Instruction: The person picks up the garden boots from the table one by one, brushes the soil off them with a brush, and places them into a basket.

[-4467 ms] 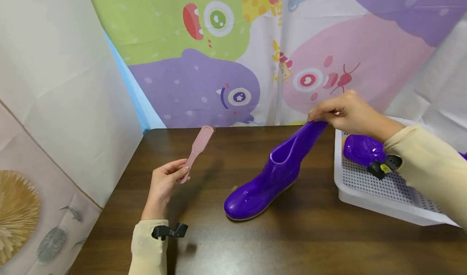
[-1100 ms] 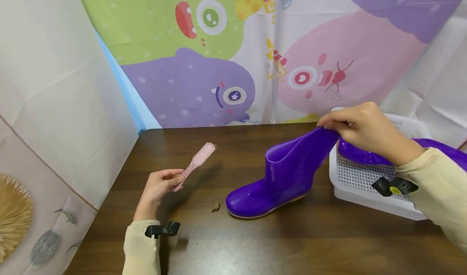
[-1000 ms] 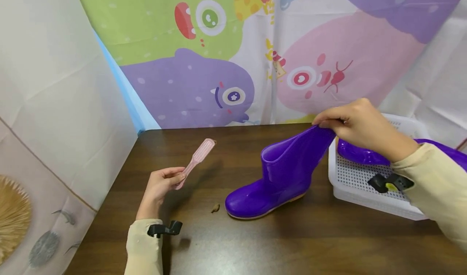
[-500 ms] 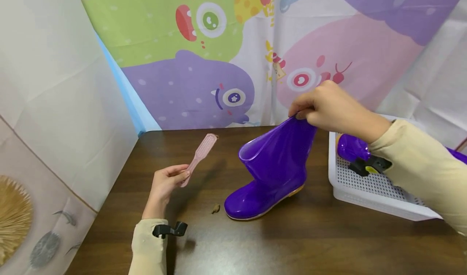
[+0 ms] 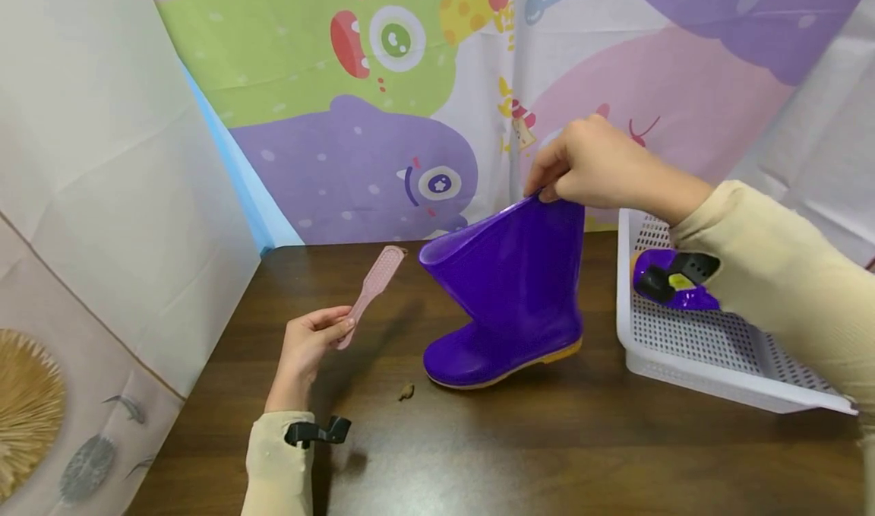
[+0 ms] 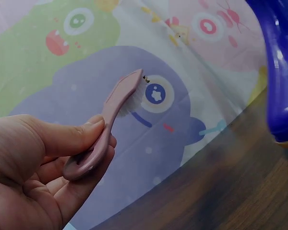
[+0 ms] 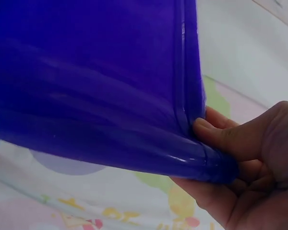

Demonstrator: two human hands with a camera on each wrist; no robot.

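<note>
My right hand (image 5: 601,163) pinches the top rim of a purple rain boot (image 5: 519,273), whose toe points left in the head view. The boot leans forward a little, and its tan sole looks raised at the heel. In the right wrist view the thumb and fingers grip the boot's rim (image 7: 192,158). My left hand (image 5: 311,349) holds a pink brush (image 5: 374,288) by its handle, apart from the boot. White bristles (image 6: 133,103) with brown bits at the tip show in the left wrist view. A small brown clump (image 5: 406,391) lies on the table left of the toe.
A white perforated basket (image 5: 697,371) stands on the dark wooden table (image 5: 547,463) at the right. Inside it lies another purple boot (image 5: 690,299), partly hidden by the right wrist strap. A cartoon-print curtain (image 5: 383,144) hangs behind the table.
My right hand has moved up and left, bringing the slanted boot shaft more upright and raising the boot slightly. The brown clump beside the toe has come into view since the earliest frame.
</note>
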